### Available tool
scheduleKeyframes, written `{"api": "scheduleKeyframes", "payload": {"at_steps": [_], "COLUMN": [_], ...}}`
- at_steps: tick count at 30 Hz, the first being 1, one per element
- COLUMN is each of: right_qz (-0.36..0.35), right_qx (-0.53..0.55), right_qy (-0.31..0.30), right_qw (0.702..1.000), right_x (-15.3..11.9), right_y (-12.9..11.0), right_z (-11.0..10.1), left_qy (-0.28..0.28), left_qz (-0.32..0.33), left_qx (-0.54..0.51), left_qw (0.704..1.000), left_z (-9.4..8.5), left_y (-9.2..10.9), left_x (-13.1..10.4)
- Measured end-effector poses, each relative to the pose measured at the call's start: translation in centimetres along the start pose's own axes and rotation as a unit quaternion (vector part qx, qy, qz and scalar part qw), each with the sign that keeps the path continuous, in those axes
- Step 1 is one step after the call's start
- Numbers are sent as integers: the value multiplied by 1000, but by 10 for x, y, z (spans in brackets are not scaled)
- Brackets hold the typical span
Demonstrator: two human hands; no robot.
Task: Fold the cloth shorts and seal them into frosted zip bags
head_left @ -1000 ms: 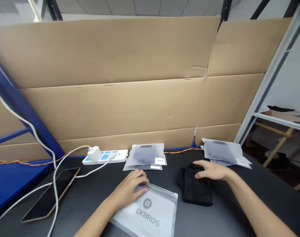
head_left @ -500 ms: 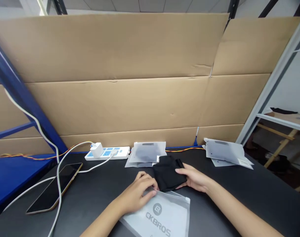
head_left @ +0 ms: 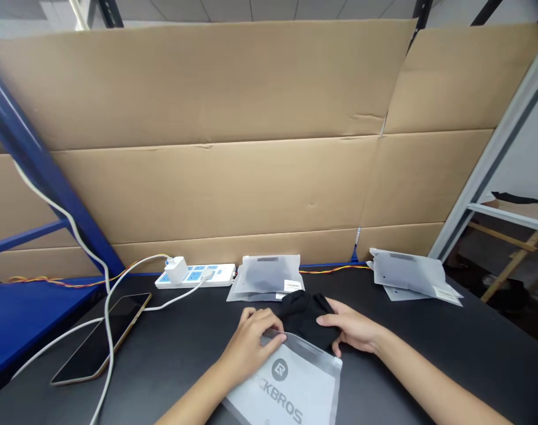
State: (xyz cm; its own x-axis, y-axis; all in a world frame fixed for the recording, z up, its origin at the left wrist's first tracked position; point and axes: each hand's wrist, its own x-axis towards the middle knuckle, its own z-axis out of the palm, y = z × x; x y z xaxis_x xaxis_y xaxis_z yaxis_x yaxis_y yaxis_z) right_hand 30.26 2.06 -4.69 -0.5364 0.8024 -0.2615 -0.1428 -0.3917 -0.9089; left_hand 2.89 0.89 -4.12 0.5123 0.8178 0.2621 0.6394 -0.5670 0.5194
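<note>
A frosted plastic bag [head_left: 290, 383] printed "CKBROS" lies at the front centre of the black table, its zip edge facing away from me. My left hand [head_left: 255, 336] pinches the left part of that edge between thumb and fingers. My right hand [head_left: 352, 324] grips the right side of a folded black cloth [head_left: 306, 319], thumb on top. The near edge of the cloth meets the bag's opening; how far it reaches inside is hidden.
Frosted packets lie at the back centre [head_left: 269, 276] and back right [head_left: 410, 274]. A white power strip [head_left: 219, 275] with plugs stands left of centre. A phone [head_left: 103, 339] lies at the left under white cables. Cardboard [head_left: 251, 195] walls the back.
The black cloth has come down closer over the bag's opening, and my right hand has moved slightly lower with it. The bag's edge looks more raised. The view has shifted slightly.
</note>
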Motion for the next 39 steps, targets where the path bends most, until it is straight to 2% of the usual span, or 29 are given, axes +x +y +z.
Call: {"api": "scheduleKeyframes", "payload": {"at_steps": [2, 6, 9, 13, 17, 19, 21, 24, 26, 32, 36, 39], "right_qz": [-7, 68, 122, 182, 204, 194, 154, 72, 44, 51, 52, 48], "right_qx": [-3, -23, -47, -84, -109, -105, -94, -96, -116, -102, -55, -28], "right_qy": [6, -7, -42, -119, -147, -146, -129, -64, -27, -27, -47, -37], "right_qw": [1000, 997, 991, 973, 962, 964, 975, 991, 992, 993, 996, 998], "right_x": [1, 3, 3, 2, 0, -2, -2, -1, 0, 2, 1, 1], "right_y": [1, 3, 6, 8, 7, 5, 2, -1, -2, 1, 4, 4], "right_z": [2, -3, -10, -14, -13, -11, -9, -6, -5, 1, 8, 13], "left_qy": [4, -1, -17, -57, -88, -89, -82, -76, -80, -100, -88, -74], "left_qz": [7, 11, 12, 17, 17, 14, -3, -38, -44, -47, -54, -79], "left_qx": [17, 27, 18, -14, -68, -95, -107, -94, -80, -38, -18, -17], "left_qw": [1000, 1000, 1000, 998, 994, 991, 991, 992, 993, 993, 994, 994], "left_z": [0, -2, -1, 1, 0, -4, -8, -17, -22, -23, -24, -26], "left_y": [1, 2, 6, 14, 18, 16, 12, 3, -3, -8, -9, -12], "left_x": [0, 0, -2, -4, -5, -6, -6, -4, -2, 2, 3, 2]}}
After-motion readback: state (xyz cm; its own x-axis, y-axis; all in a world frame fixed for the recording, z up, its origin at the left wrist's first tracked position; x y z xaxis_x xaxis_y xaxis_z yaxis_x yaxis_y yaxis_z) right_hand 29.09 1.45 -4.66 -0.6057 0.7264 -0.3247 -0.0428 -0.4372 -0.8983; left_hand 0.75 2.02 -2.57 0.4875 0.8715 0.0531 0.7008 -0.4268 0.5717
